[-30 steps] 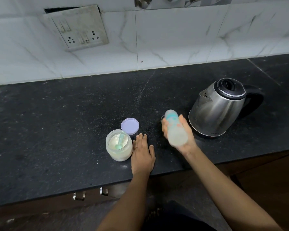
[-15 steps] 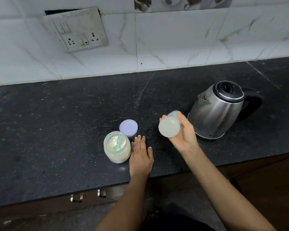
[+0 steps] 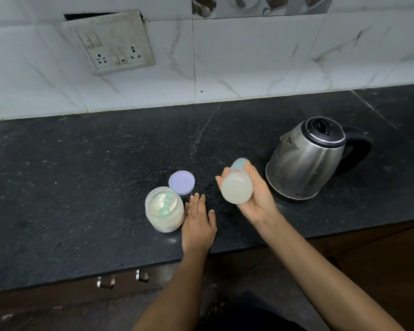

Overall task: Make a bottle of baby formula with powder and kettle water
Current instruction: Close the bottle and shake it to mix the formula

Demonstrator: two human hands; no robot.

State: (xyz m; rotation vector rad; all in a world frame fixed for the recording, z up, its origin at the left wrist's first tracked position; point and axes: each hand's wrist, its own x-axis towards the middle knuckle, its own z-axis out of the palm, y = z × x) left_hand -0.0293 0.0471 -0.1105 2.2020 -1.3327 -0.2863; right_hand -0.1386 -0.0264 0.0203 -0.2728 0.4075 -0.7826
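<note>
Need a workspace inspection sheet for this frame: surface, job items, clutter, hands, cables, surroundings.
Surface: black stone counter, speckled with pale dust or powder.
Job's things: baby bottle, cloudy pale liquid inside, tilted with its base towards the camera; open powder jar with green scoop inside; purple lid just behind the jar; steel kettle, lid closed, at the right.
Clutter: nothing seen.
Grippers: right hand holds the bottle above the counter; left hand lies flat on the counter beside the jar.
Cables: nothing seen.
Surroundings: wall tiles, marble-look; switch-and-socket plate, nothing plugged in; drawer handles below the counter edge.
</note>
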